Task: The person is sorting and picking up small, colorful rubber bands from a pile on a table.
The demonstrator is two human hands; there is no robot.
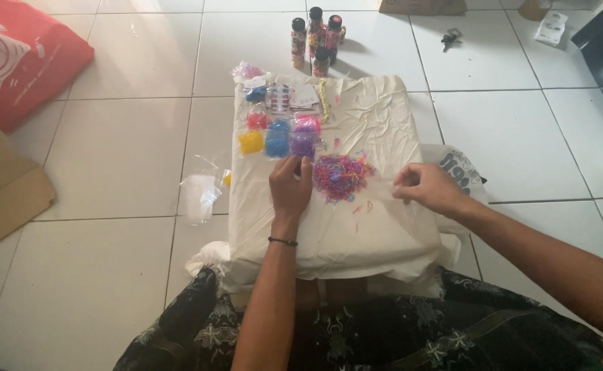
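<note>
A cream cloth (pixel 377 124) covers a low surface in front of me. On it lies a loose pile of tiny pink, purple and orange rubber bands (pixel 341 176). My left hand (pixel 290 185) rests fingers-curled at the pile's left edge, next to a small bag of purple bands (pixel 303 145). My right hand (pixel 426 187) sits to the right of the pile, fingers pinched together on something too small to make out. Small bags of yellow (pixel 250 141), blue (pixel 277 139) and pink (pixel 307 123) bands lie in rows behind my left hand.
Several black-capped bottles of colourful bits (pixel 317 38) stand on the tiled floor beyond the cloth. An empty clear plastic bag (pixel 199 194) lies left of the cloth. A red bag (pixel 19 55) and cardboard (pixel 2 185) are at far left; keys (pixel 450 38) lie far back.
</note>
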